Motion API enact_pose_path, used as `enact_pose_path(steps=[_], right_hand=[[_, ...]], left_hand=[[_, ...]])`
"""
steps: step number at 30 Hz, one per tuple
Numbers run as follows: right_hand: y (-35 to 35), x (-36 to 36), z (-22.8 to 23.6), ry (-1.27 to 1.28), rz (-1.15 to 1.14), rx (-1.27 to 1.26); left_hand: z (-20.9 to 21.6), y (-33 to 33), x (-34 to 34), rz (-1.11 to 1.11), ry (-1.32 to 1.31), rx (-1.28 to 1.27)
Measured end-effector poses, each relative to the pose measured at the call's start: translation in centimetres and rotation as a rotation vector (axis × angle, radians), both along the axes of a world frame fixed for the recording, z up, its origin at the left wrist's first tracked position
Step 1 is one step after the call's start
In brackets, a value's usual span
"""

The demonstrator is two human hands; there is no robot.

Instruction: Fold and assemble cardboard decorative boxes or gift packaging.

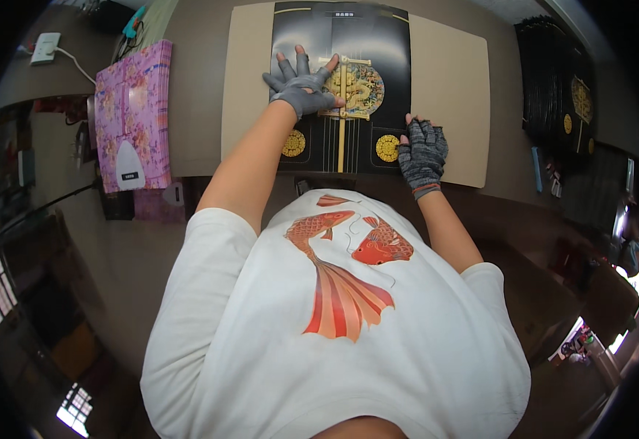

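A glossy black cardboard sheet (371, 36) with gold medallions and a round dragon emblem lies on a beige board (455, 95), which shows on both sides of it. Both my hands wear grey fingerless gloves. My left hand (301, 89) rests flat with spread fingers on the sheet's upper left part, its thumb reaching over the emblem. At the sheet's lower right edge, my right hand (423, 154) has its fingers bent close together, thumb tip and fingertips at that edge. The glove partly hides how it grips there.
To the left stands a pile of purple floral cardboard pieces (133, 110). A stack of black printed sheets (554, 88) lies at the far right. A white power strip (46, 48) with a cable sits at the upper left. Small tools (546, 172) lie below the black stack.
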State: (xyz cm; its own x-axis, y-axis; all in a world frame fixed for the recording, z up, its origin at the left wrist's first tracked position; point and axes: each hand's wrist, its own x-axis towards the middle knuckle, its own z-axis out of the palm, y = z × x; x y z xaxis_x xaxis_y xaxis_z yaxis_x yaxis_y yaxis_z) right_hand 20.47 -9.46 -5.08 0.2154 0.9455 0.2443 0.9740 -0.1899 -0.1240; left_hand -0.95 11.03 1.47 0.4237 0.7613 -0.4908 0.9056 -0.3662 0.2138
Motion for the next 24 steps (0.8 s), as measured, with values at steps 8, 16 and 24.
enact_pose_path(steps=[8,16,24], right_hand=[[0.5,2.4,0.7,0.215,0.004,-0.103],[3.2,5.1,0.4,0.361,-0.083,0.178],[9.1,-0.3,1.7,0.175,0.284,-0.007]], left_hand=[[-1.1,0.1,-0.3,0.002,-0.067,0.010],[0.5,0.6,0.7,-0.008,-0.016,-0.014],[0.5,0.4,0.3,0.019,0.022,-0.061]])
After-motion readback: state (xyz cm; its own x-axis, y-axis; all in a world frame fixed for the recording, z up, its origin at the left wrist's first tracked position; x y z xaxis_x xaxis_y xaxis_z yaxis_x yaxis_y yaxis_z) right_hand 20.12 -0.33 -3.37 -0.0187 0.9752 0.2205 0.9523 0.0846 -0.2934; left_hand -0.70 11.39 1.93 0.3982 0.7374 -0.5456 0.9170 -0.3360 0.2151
